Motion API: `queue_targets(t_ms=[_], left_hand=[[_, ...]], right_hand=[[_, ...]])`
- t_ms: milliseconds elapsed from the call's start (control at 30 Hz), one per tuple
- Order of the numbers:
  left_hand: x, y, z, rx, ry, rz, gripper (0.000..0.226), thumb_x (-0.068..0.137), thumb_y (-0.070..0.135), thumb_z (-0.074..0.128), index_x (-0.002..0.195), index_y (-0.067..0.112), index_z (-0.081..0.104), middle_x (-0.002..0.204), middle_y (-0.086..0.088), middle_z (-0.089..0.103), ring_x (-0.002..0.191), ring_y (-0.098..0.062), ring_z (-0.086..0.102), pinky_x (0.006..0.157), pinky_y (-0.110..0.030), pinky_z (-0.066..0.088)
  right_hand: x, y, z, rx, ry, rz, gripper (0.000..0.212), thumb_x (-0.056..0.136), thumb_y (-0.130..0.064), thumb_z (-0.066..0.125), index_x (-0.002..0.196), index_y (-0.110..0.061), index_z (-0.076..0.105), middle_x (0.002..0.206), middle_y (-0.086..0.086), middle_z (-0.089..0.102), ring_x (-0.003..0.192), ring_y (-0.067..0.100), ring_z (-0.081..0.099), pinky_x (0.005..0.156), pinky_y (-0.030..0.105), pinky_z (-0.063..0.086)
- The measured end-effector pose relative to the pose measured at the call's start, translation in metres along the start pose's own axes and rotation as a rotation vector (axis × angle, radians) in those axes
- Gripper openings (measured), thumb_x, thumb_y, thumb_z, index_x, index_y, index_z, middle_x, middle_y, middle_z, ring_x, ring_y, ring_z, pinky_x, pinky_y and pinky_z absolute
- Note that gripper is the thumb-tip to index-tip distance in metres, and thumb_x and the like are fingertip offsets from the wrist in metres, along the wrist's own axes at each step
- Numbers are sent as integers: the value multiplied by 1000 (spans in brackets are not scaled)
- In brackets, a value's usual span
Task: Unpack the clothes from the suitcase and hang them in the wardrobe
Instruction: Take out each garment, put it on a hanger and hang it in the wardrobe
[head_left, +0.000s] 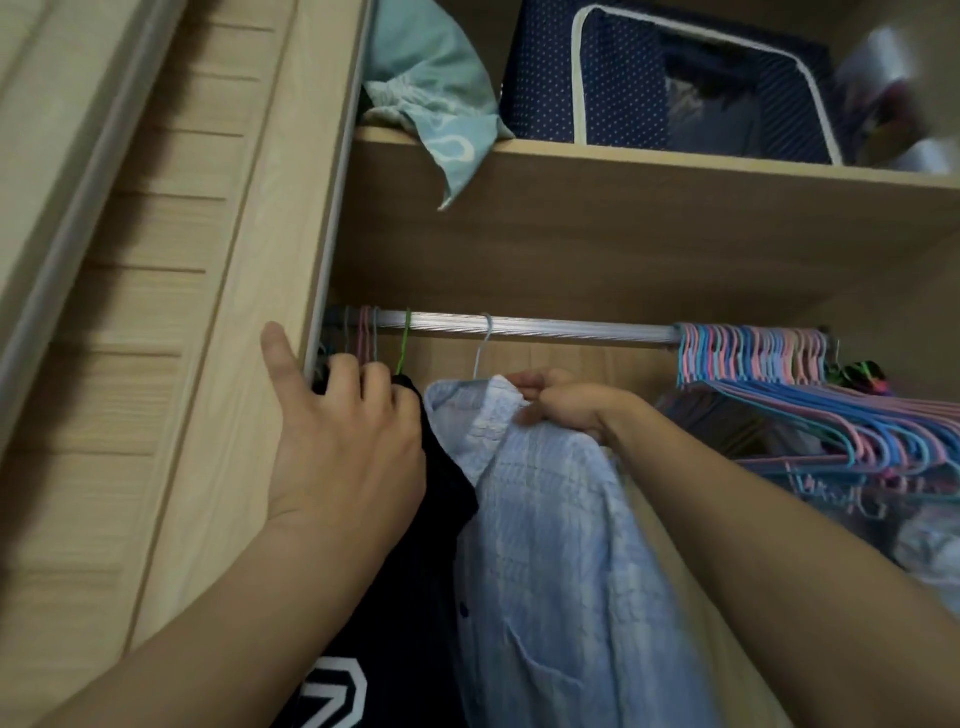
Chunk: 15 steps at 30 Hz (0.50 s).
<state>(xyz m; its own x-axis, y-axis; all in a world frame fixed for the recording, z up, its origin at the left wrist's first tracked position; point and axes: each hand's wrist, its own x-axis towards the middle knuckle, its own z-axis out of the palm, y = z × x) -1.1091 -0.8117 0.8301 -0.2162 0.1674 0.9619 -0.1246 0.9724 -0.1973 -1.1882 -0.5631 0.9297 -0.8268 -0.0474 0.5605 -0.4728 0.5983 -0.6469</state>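
While both arms reach up into it, the light wood-grain wardrobe (623, 244) fills the view, its slatted door (130, 312) standing at the left edge of the opening. Across the upper shelf (675, 176) sit a navy polka-dot fabric storage box with white piping (587, 78), a crumpled pale teal cloth (431, 93) whose corner droops over the shelf front, and some blurred white and coloured items at far right that cannot be made out. Below the shelf runs a ribbed silver hanging rail (571, 328). A light blue striped button shirt (550, 519) hangs from it on a pale blue wire hanger (483, 343), just beside a black garment with a white printed emblem (410, 597) on a green wire hanger (404, 343); the two garments touch. Crowded at the right end of the rail is a dense bunch of bare pink and blue wire hangers (779, 395), with a few more pink and blue ones tucked at the left end behind the door edge. The left hand (337, 436) has its thumb lying on the door edge and its fingers curled over the top of the black garment. The right hand (561, 402) pinches the shirt at the shoulder near the collar.
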Motion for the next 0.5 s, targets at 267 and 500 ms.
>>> queue_targets(t_ms=[267,500], left_hand=[[-6,4,-8,-140,56,-43,66,105,54,12,111,20,67,103,-8,64,103,-34,55,113,-74,6],[26,41,-22,-353,1,26,52,98,53,31,118,23,69,114,-11,64,112,-32,55,102,-50,36]], right_hand=[[-83,3,-32,-1035,262,-127,32,102,-37,48,105,-15,69,107,10,70,101,28,63,85,36,49],[-161,18,-119,-1718,520,280,35,95,-23,53,129,-13,57,127,12,52,123,34,47,96,46,45]])
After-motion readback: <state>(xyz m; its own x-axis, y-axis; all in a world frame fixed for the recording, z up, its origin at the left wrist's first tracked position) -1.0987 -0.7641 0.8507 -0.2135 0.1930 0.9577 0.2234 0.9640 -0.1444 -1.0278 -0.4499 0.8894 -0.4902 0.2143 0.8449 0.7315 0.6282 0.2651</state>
